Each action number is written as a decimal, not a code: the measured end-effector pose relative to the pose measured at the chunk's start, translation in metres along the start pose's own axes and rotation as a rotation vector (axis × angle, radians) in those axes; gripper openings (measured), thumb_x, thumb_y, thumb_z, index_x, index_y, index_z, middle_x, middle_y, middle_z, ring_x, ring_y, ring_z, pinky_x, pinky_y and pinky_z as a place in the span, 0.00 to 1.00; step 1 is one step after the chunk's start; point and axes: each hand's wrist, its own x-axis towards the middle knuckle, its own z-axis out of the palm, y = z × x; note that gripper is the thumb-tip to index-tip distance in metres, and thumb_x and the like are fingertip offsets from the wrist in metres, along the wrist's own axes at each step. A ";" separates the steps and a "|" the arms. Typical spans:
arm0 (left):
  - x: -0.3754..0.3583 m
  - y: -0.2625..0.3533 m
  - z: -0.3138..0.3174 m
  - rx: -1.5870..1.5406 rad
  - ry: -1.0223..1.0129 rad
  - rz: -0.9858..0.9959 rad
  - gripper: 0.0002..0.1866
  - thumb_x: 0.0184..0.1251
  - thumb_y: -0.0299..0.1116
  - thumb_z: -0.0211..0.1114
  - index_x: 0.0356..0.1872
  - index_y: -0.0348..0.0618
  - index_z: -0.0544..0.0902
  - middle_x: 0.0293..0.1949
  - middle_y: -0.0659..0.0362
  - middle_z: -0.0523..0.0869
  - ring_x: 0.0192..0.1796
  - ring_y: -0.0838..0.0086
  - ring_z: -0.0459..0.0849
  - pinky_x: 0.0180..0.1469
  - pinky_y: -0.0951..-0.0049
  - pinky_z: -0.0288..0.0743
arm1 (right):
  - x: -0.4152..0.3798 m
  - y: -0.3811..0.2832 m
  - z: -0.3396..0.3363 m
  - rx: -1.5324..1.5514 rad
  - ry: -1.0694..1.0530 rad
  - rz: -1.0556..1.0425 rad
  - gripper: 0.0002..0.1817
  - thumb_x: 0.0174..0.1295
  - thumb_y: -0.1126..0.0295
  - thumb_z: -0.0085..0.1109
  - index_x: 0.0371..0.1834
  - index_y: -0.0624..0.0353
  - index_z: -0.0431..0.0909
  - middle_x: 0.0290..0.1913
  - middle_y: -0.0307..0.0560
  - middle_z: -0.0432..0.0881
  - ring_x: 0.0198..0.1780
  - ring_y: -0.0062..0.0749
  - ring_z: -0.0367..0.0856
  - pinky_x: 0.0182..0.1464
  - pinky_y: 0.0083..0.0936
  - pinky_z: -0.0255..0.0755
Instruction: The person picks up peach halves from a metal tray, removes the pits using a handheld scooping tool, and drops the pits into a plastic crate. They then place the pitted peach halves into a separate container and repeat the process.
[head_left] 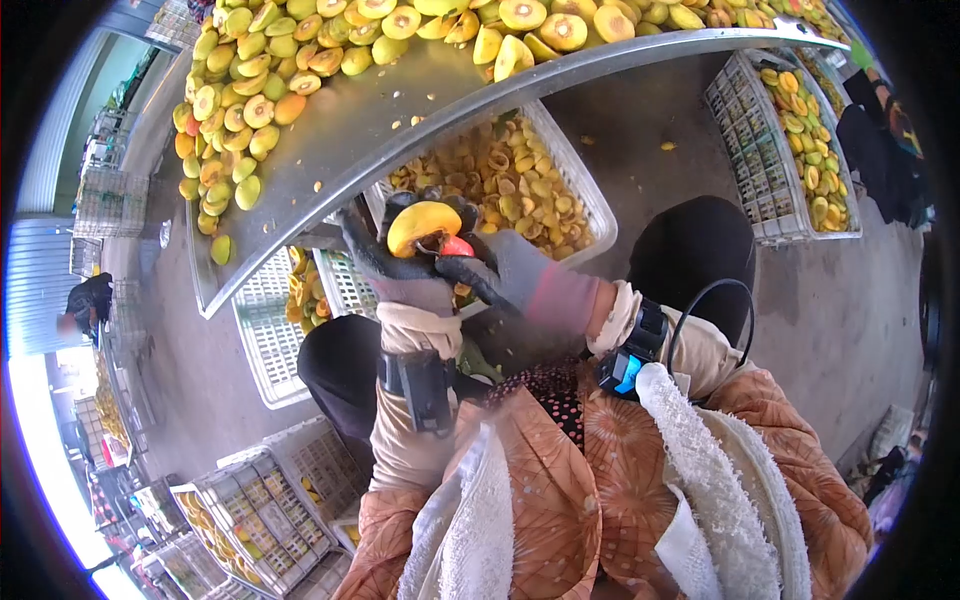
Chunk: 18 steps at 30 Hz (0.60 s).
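At the centre of the frame a halved yellow peach sits cupped in the gloved left hand, whose dark fingers are curled tight around its underside, cut face turned toward the right. The gloved right hand presses in from the right with its fingers pinched on a small tool with a red tip, which touches the fruit at the pit hollow; the blade itself is hidden.

To do this well, I judge the left hand should keep the half steady while the tool scoops with a short turn, taking only the stone and little flesh.

Just behind the hands a white plastic crate holds pitted pieces. Above it, across the top of the frame, a steel table carries heaps of peach halves. Another crate of fruit stands at upper right.
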 end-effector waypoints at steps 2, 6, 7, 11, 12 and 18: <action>0.002 0.001 -0.007 -0.195 -0.160 -0.060 0.37 0.65 0.65 0.37 0.31 0.35 0.78 0.31 0.46 0.81 0.34 0.55 0.81 0.38 0.59 0.77 | -0.001 0.005 -0.003 -0.075 -0.082 -0.014 0.23 0.66 0.53 0.49 0.42 0.68 0.76 0.29 0.47 0.79 0.31 0.21 0.69 0.37 0.26 0.68; 0.008 0.003 -0.013 -0.064 -0.088 0.046 0.32 0.68 0.58 0.41 0.24 0.37 0.76 0.26 0.47 0.80 0.28 0.55 0.80 0.35 0.60 0.78 | -0.002 -0.019 -0.010 -0.211 -0.220 0.164 0.24 0.66 0.52 0.47 0.45 0.67 0.75 0.28 0.48 0.79 0.31 0.23 0.70 0.38 0.26 0.68; 0.010 -0.002 -0.016 0.204 -0.071 0.208 0.31 0.69 0.56 0.40 0.23 0.36 0.76 0.24 0.48 0.79 0.28 0.56 0.80 0.34 0.62 0.78 | 0.000 -0.002 -0.001 -0.133 -0.147 0.073 0.24 0.66 0.51 0.47 0.44 0.66 0.75 0.26 0.45 0.78 0.28 0.22 0.70 0.34 0.26 0.67; 0.002 0.000 0.000 0.186 -0.008 0.268 0.29 0.70 0.53 0.43 0.23 0.35 0.76 0.23 0.48 0.79 0.27 0.59 0.80 0.33 0.64 0.78 | 0.003 -0.011 -0.009 -0.015 -0.262 0.207 0.23 0.66 0.50 0.47 0.43 0.62 0.76 0.20 0.34 0.73 0.24 0.18 0.69 0.26 0.21 0.63; -0.001 0.001 0.003 0.272 -0.010 0.315 0.28 0.70 0.51 0.44 0.23 0.35 0.76 0.23 0.49 0.79 0.26 0.60 0.80 0.32 0.65 0.78 | 0.003 -0.013 -0.011 -0.012 -0.266 0.211 0.23 0.66 0.50 0.47 0.43 0.62 0.76 0.20 0.34 0.73 0.24 0.18 0.69 0.26 0.21 0.63; -0.006 -0.003 0.013 0.598 0.053 0.528 0.23 0.70 0.43 0.51 0.23 0.34 0.77 0.26 0.51 0.80 0.30 0.64 0.81 0.37 0.69 0.76 | 0.002 0.021 -0.003 0.051 -0.280 0.092 0.22 0.64 0.51 0.52 0.47 0.60 0.75 0.22 0.32 0.73 0.26 0.15 0.71 0.26 0.17 0.63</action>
